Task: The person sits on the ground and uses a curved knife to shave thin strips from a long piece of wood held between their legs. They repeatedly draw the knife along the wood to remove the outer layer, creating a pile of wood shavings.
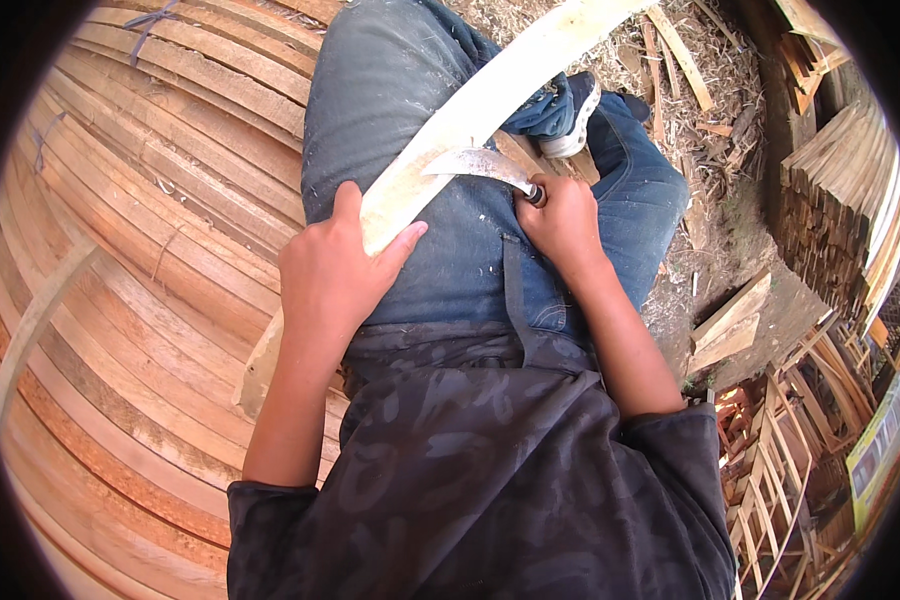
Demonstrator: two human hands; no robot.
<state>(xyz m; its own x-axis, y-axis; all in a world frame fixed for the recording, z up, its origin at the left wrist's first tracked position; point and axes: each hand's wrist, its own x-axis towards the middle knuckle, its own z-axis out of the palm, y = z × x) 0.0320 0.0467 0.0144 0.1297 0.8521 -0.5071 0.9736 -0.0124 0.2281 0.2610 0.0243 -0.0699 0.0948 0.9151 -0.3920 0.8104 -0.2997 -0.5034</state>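
A long pale wooden board lies slantwise across my thighs, its near end by my waist and its far end reaching past my knee to the upper right. My left hand grips the near end, thumb on one side and fingers on the other. In my right hand is the dark handle of a curved knife, fingers wrapped round it. Its sickle-like blade points left, and the tip lies over the board's right part, a little beyond my left hand. Whether the edge bites into the wood I cannot tell.
Bundled planks, some tied with string, spread along my left side. Wood shavings and offcuts litter the ground ahead and to the right. A stack of thin slats stands at the far right, with a wooden lattice nearer me.
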